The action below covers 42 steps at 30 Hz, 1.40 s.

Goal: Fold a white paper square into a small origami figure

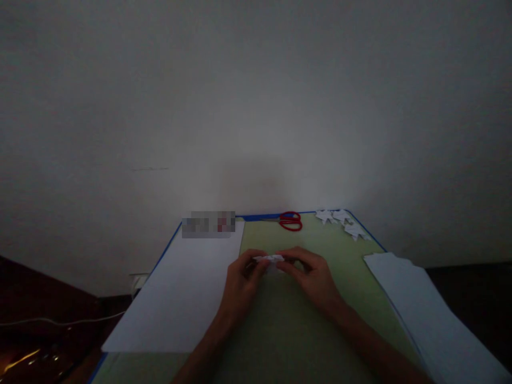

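Note:
Over the middle of the green table, a small piece of folded white paper (274, 258) is pinched between both hands. My left hand (245, 272) grips its left end with thumb and fingers. Its right end sits between the thumb and fingers of my right hand (314, 272). The fold details are too small and dim to make out. Beyond the hands lies a pair of scissors (290, 221) with red handles, blades pointing left. Several folded white paper shapes (355, 231) with pointed ends rest at the far right corner.
A large white sheet (180, 298) covers the table's left side, with a blurred-out patch at its far end. More white paper (432, 309) lies along the right edge. The green tabletop (272, 341) has a blue rim and meets a grey wall (256, 106). A white cable (60, 322) runs at left.

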Each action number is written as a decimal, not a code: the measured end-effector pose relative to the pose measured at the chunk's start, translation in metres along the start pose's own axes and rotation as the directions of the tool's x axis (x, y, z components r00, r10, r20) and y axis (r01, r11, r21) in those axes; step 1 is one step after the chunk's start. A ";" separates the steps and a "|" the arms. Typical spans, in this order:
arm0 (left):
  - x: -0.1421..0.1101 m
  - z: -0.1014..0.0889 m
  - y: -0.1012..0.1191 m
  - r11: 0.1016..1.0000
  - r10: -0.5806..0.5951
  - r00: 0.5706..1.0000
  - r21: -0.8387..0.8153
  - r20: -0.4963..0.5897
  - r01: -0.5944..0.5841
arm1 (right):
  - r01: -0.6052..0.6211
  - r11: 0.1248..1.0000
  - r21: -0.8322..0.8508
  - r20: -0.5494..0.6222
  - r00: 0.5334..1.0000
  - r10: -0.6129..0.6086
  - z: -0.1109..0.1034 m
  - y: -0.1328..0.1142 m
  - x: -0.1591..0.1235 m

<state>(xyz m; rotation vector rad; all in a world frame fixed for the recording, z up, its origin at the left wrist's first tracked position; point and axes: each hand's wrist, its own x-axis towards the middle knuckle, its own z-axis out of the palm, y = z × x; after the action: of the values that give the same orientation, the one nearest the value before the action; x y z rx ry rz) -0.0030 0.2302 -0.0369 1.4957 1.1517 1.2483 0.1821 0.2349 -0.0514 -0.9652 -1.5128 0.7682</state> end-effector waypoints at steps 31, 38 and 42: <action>0.002 0.006 -0.004 0.983 0.164 0.986 0.091 -0.018 -0.162 | 0.180 0.969 -0.171 -0.049 0.980 -0.191 0.004 0.003 0.000; 0.006 0.000 -0.003 0.967 0.195 0.981 0.169 -0.011 -0.191 | 0.222 0.962 -0.159 0.010 0.975 -0.224 0.003 0.011 0.005; 0.008 -0.004 -0.005 0.950 0.218 0.976 0.227 0.011 -0.214 | 0.303 0.941 -0.150 0.094 0.952 -0.291 0.006 0.013 0.003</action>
<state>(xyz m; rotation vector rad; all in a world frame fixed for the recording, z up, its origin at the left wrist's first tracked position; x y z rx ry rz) -0.0073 0.2394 -0.0393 1.8267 1.1966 1.3077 0.1782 0.2438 -0.0618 -0.8076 -1.7555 0.4710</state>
